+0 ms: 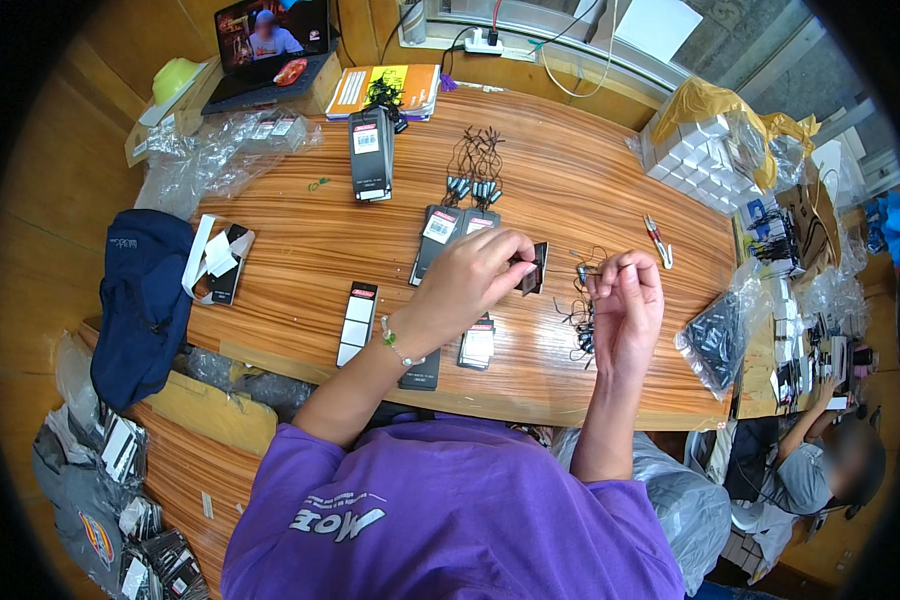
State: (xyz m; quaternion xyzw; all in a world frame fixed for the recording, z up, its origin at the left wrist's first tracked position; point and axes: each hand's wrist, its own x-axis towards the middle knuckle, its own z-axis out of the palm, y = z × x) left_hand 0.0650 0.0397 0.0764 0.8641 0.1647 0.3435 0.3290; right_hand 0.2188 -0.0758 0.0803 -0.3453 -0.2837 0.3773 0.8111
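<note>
My left hand [478,272] is closed on a dark hang tag [535,275], which sticks out past its fingertips above the table. To its right my right hand [626,300] is raised with thumb and forefinger pinched together on what looks like a thin black cord. Several looped black cords with small bluish ends [582,325] lie on the table just left of that hand. Under and behind my left hand are grey hang tags [436,228], their strings [478,155] spread away from me. More tags with white labels [478,345] lie nearer me.
A stack of grey tags [370,160] stands at the back, by notebooks [415,90] and a laptop [270,45]. Red-handled snips [658,240] and a plastic bag of dark pieces [715,340] lie right. White boxes [700,160] fill the back right corner. A person [805,475] sits far right.
</note>
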